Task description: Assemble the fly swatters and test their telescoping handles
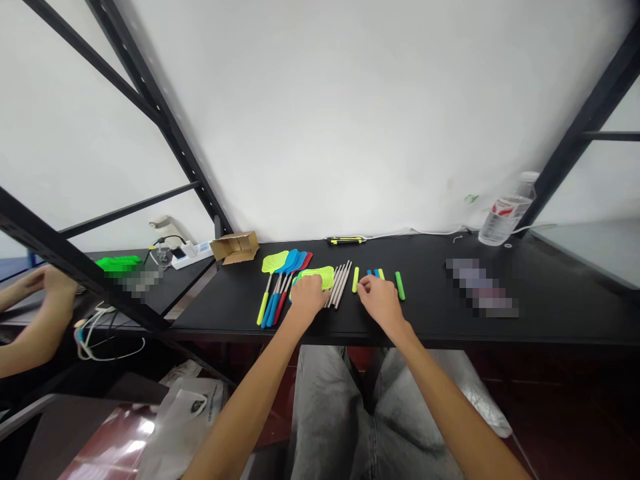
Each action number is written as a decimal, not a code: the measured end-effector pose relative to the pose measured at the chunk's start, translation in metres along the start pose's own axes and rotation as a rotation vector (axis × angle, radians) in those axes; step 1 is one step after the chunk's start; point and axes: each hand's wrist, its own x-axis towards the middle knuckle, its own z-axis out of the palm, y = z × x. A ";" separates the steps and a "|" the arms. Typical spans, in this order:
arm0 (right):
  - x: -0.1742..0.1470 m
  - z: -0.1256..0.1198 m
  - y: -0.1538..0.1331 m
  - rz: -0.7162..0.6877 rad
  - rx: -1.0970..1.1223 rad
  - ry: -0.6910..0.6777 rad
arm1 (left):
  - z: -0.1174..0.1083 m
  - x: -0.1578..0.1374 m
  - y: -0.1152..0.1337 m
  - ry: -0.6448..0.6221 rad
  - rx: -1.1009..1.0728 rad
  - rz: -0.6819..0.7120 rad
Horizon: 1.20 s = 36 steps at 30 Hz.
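Observation:
My left hand [307, 297] is closed at the near edge of a yellow-green perforated fly swatter head [323, 273], its fingertips partly hidden. To its left, several assembled fly swatters lie side by side, including a yellow-green swatter [275, 263], blue ones and a red swatter [307, 258]. Thin metal rods [341, 283] lie between my hands. My right hand [379, 300] has curled fingers over a few blue and yellow handle grips [381, 273]; what the fingertips hold is hidden. A yellow-green grip [355, 279] lies just left of it, a green grip [400, 285] to its right.
Behind the swatters stands an open cardboard box [235, 248]. A black-and-yellow utility knife [345, 240] lies by the wall. On the right are a water bottle [507, 210] and a blurred-out object [481, 288]. Another person's arms [47, 307] show beyond the left shelf post [90, 267].

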 end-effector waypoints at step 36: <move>-0.006 -0.010 -0.012 -0.130 0.057 -0.122 | 0.018 -0.028 0.053 0.083 -1.083 0.160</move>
